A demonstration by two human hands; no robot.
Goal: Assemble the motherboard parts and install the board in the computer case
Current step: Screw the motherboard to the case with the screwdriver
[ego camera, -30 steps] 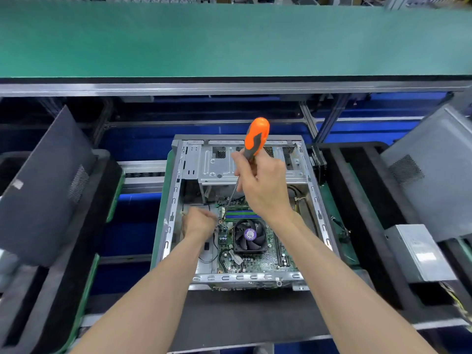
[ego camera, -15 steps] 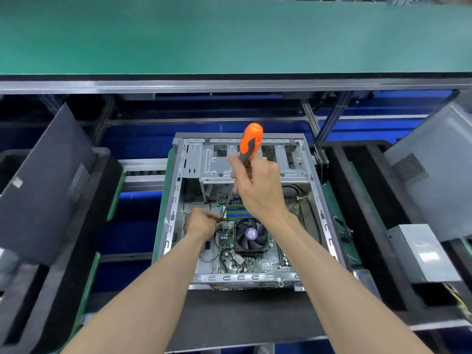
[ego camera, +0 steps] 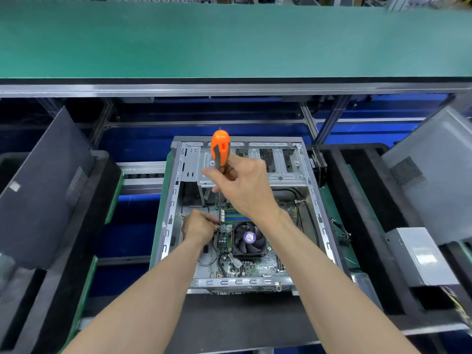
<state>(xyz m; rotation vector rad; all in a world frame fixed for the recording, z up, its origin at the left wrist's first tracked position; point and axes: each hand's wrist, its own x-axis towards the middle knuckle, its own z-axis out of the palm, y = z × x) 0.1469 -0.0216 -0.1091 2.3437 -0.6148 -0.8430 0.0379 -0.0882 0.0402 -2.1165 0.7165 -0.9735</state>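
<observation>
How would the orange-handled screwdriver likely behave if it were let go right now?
The screwdriver stands nearly upright on its thin shaft, held by the right hand, so it would probably tip over. Its rounded handle looks apt to roll. It seems stiff and top-heavy.

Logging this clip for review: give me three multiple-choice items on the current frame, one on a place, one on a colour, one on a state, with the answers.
1. Where does the cooler fan sit?
A. On the motherboard inside the computer case
B. On the green shelf
C. On the black tray at the left

2. What colour is the screwdriver handle?
A. Blue
B. Orange with black
C. Yellow

3. What is the right hand doing?
A. Lying flat on the case rim
B. Hanging idle outside the case
C. Holding the screwdriver upright, shaft pointing down into the case

Answers:
1 A, the fan lies on the green motherboard within the metal computer case.
2 B, the handle above the fingers is orange with a black inset.
3 C, the fingers curl round the handle while the left hand steadies near the tip.
</observation>
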